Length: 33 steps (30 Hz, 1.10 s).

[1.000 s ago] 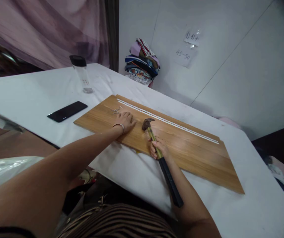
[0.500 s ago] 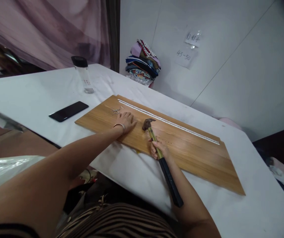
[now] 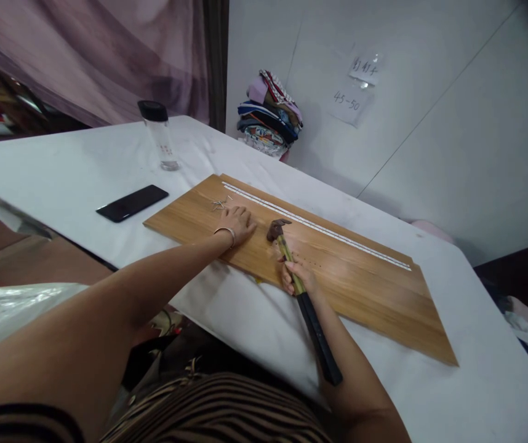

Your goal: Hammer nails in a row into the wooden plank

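My left hand (image 3: pixel 239 224) lies on the wooden board (image 3: pixel 365 283), palm down with its fingers stretched out. Just beyond its fingers is a small loose heap of nails (image 3: pixel 220 204). My right hand (image 3: pixel 298 275) is wrapped round the yellow shaft of a claw hammer (image 3: pixel 311 326), below the rusty head. The black grip points back toward my body, over my forearm. Several small dark dots mark the board beside the hammer. Two white strips with fine markings (image 3: pixel 319 228) run along the board's far edge.
The board rests on a table with a white cover (image 3: pixel 240 307). A black phone (image 3: pixel 132 203) and a clear bottle with a black lid (image 3: pixel 160 138) stand to the left. Folded clothes (image 3: pixel 271 117) are piled by the wall, which bears paper notes (image 3: pixel 351 106).
The whole view has shifted slightly. Both hands and the hammer keep nearly the same places on the board.
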Each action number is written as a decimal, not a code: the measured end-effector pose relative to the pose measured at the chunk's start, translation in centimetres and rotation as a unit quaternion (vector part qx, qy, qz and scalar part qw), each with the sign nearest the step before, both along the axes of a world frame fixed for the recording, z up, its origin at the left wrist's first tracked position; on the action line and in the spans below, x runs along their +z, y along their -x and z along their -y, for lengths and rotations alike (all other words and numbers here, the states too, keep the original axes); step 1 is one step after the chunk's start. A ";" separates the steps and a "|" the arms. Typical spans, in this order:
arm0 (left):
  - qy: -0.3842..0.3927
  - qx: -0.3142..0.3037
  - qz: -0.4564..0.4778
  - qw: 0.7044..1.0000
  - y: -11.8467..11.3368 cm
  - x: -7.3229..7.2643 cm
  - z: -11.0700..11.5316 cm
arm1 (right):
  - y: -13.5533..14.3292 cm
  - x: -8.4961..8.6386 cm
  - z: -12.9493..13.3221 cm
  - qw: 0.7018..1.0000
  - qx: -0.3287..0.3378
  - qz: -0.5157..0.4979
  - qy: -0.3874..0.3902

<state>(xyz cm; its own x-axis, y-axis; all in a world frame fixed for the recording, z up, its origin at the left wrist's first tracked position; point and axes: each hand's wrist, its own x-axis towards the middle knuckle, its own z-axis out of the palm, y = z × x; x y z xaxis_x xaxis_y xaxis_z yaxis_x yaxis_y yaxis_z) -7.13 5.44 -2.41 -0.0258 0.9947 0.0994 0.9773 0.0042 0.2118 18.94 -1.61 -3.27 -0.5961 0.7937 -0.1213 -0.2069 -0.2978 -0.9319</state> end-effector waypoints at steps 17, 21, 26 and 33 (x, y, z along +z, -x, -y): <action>0.007 -0.002 0.003 1.000 -0.2 0.5 0.2 | 0.0 -0.2 -0.1 1.000 -0.003 -0.008 0.002; 0.008 0.000 -0.002 1.000 -0.2 0.4 0.2 | 0.1 0.0 -0.1 1.000 -0.007 -0.009 0.005; 0.004 -0.001 0.002 1.000 -0.2 0.3 0.2 | 0.1 0.0 -0.1 1.000 -0.005 -0.015 0.006; 0.003 -0.001 0.003 1.000 -0.3 0.4 0.2 | 0.1 -0.2 -0.1 1.000 0.002 -0.023 -0.005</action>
